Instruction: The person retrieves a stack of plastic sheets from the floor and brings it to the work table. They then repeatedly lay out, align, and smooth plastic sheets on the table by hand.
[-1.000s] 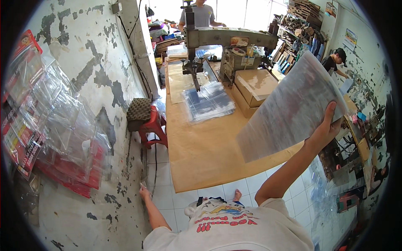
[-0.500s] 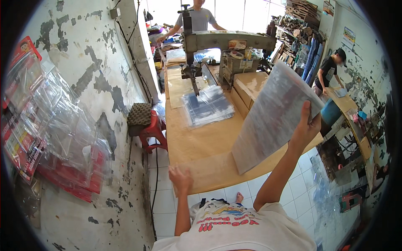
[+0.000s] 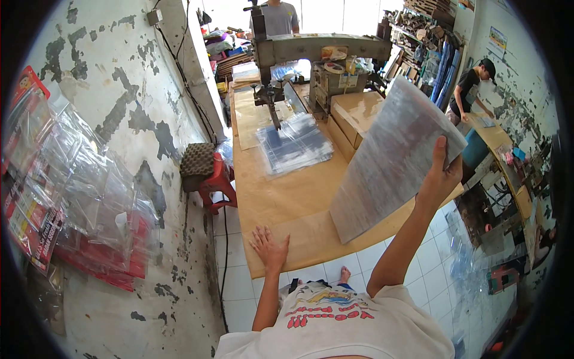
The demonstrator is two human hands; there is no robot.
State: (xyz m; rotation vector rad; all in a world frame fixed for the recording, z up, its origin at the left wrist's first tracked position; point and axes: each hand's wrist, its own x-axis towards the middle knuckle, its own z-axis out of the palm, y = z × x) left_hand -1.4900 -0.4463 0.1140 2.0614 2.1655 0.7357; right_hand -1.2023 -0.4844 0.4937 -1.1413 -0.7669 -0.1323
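So we've got the table (image 3: 269, 200) as our landmark. Our right hand (image 3: 442, 172) has fingers and thumb closed around the upper end of some cloudy plastic sheets (image 3: 388, 158), over the table's right side. Their long axis slants down to the low end by the table's near edge. Our left hand (image 3: 270, 248) is palm-down on the near left corner, fingers spread, not gripping anything we can see. The low end lies to its right, with a see-through film (image 3: 311, 234) flat between; can't tell if it's part of the same bundle. Mid-table there's a clear plastic pile (image 3: 296, 143) under the machine (image 3: 326, 49), plus a cardboard box (image 3: 359, 109) on the right, partly behind the sheets.
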